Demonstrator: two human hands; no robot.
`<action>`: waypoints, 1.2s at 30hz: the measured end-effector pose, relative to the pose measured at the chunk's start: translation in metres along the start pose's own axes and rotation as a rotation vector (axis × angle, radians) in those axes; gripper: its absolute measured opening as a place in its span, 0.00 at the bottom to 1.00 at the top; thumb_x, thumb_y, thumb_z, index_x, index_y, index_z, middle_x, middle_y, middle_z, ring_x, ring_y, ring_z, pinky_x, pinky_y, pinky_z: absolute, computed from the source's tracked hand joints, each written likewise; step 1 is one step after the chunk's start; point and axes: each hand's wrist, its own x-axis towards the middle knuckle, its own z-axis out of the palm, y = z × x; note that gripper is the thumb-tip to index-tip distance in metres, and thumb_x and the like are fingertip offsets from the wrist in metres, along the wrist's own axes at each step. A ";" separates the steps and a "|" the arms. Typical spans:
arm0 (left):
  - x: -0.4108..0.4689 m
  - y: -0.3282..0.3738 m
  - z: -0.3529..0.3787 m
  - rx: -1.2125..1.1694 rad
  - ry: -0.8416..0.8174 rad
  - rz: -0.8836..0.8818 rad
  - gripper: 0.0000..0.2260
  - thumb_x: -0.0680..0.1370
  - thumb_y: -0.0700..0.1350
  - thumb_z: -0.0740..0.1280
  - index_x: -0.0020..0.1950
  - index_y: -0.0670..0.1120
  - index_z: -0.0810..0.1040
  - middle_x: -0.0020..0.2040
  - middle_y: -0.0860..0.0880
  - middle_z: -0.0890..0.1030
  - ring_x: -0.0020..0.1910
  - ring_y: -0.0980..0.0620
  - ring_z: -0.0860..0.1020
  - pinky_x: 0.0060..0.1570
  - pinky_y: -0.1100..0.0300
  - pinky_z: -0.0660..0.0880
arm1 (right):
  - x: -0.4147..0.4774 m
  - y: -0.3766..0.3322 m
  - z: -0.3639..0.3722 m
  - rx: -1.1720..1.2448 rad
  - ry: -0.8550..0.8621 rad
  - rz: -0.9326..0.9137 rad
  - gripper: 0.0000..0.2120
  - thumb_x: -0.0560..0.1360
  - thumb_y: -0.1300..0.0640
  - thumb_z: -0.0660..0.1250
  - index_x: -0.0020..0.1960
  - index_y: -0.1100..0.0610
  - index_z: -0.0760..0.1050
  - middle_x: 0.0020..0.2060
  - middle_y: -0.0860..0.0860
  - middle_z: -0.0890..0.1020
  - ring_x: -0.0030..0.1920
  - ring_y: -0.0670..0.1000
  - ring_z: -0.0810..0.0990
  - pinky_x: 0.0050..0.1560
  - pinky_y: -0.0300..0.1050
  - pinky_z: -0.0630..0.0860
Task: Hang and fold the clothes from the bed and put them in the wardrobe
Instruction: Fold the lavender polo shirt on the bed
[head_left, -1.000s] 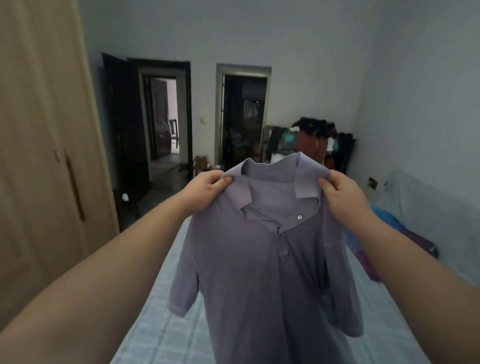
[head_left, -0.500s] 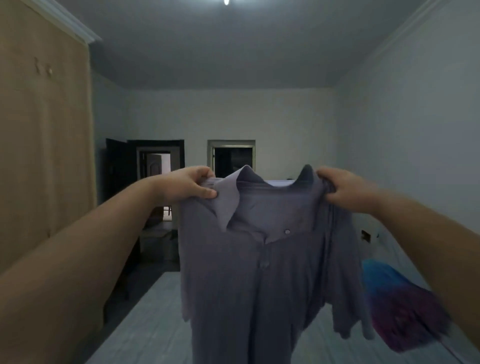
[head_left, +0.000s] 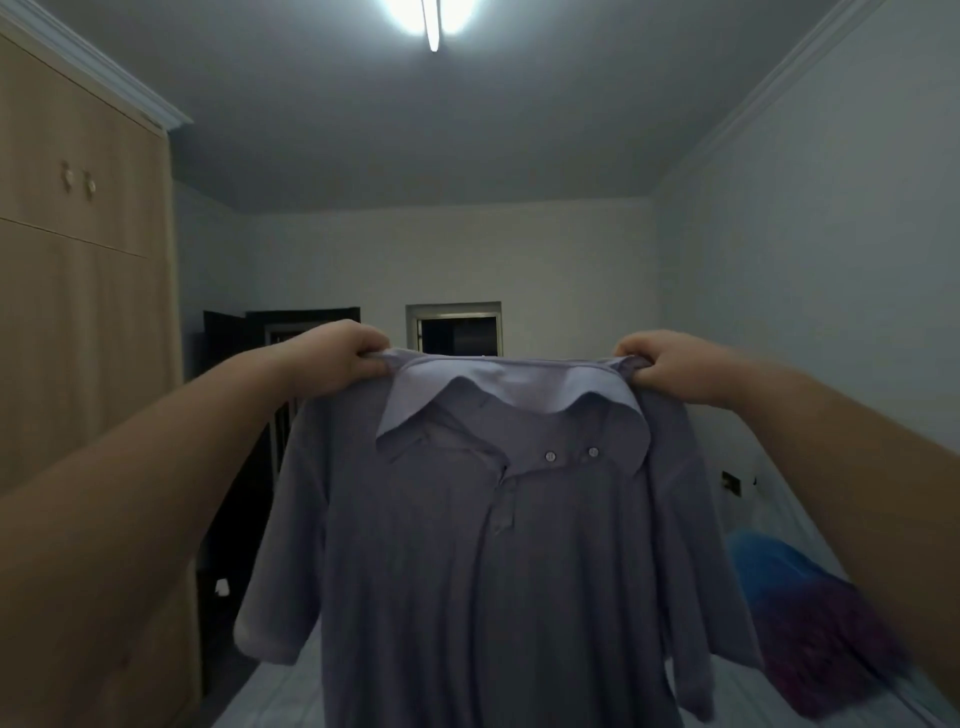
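Home bedroom: tall wooden wardrobe (head_left: 78, 312), bed (head_left: 291, 686), ceiling tube light (head_left: 431, 23).

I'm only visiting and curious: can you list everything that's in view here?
polo shirt: one, grey-purple, held up at centre, hanging above the bed
clothes pile: one blurred heap, blue and purple, on the bed at right
bed: one, pale sheet, along the bottom
wardrobe: one, light wood, left wall
doorways: two, dark, far wall
ceiling light: one, white tube, lit, top centre
wall socket: one, dark, low on right wall
left hand: one, fingers gripping one shirt shoulder
right hand: one, fingers gripping the other shoulder
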 end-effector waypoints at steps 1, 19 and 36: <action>0.000 0.002 -0.001 -0.024 0.007 -0.006 0.15 0.80 0.48 0.66 0.34 0.48 0.71 0.33 0.49 0.74 0.34 0.52 0.71 0.38 0.54 0.69 | 0.001 0.003 0.000 -0.016 0.064 0.026 0.01 0.76 0.56 0.68 0.47 0.53 0.78 0.45 0.51 0.82 0.45 0.50 0.78 0.39 0.38 0.71; -0.013 -0.005 0.026 -0.784 -0.179 -0.219 0.28 0.58 0.67 0.78 0.45 0.47 0.83 0.47 0.41 0.82 0.48 0.44 0.80 0.53 0.46 0.76 | -0.014 0.054 0.016 0.380 0.250 0.169 0.05 0.73 0.58 0.74 0.39 0.55 0.81 0.36 0.53 0.83 0.38 0.51 0.79 0.36 0.42 0.73; -0.037 0.041 0.064 -0.276 0.044 -0.399 0.04 0.79 0.51 0.67 0.45 0.57 0.81 0.46 0.54 0.82 0.47 0.56 0.79 0.50 0.57 0.74 | -0.020 0.100 0.047 0.401 0.333 0.131 0.06 0.76 0.58 0.65 0.40 0.51 0.76 0.37 0.51 0.79 0.39 0.50 0.74 0.43 0.47 0.70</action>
